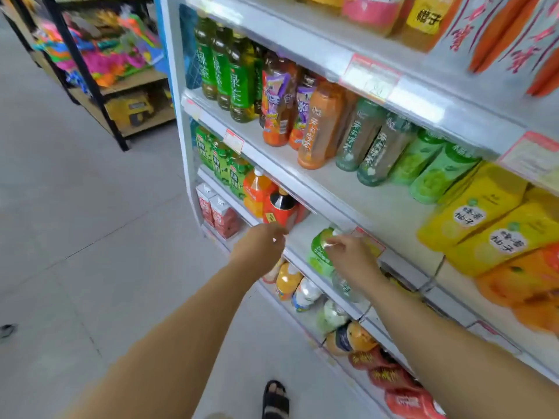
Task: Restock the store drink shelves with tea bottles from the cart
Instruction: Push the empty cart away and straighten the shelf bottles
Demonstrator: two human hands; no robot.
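While the right hand (351, 258) pinches the green-label tea bottle (317, 252) near its top, fingertips curled over the shoulder, the bottle sits at the front lip of the low shelf (302, 232). The grip up high probably lets the wrist stay outside the shelf while the bottle is steered in. Upright or tilted: cannot tell from above.

Left hand (260, 246) hangs just beside the shelf edge, near the red bottle with the dark cap (281, 210). Its fingers are curled and the back of the hand faces the camera, so I cannot tell whether it holds anything. It may be there to steady neighbours.

Room: a bare white strip of shelf lies between the red bottle and the tea bottle. Headroom looks tight, as the front rail of the shelf above (314, 204) overhangs close by. A red price tag (369, 240) sits just beside the right hand. Cart not in view.
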